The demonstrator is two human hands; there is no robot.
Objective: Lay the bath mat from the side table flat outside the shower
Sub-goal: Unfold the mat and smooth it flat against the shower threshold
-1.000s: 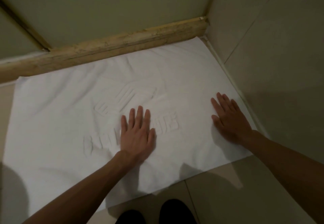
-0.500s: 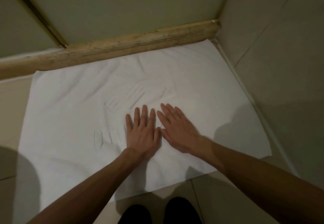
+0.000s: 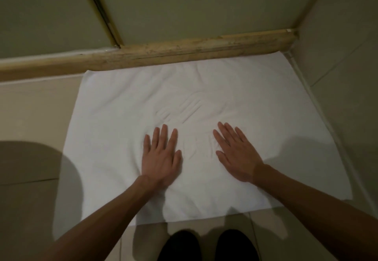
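The white bath mat [image 3: 114,121] lies spread out on the tiled floor, its far edge against the raised shower threshold [image 3: 184,53]. An embossed pattern and lettering show in its middle. My left hand [image 3: 161,156] presses flat on the mat near its centre, fingers straight and pointing away from me. My right hand [image 3: 237,152] lies flat on the mat a little to the right, fingers straight and angled up-left. A gap of bare mat separates the two hands. Small wrinkles sit between them.
A tiled wall [image 3: 343,76] borders the mat on the right. Glass shower panels with a metal frame strip [image 3: 102,11] rise behind the threshold. My dark shoes [image 3: 206,246] stand at the mat's near edge. Beige floor tiles [image 3: 36,117] extend to the left.
My right hand swept in from the mat's right side to beside my left hand, and now has slid back right a short way. The view shifted, placing the mat further right.
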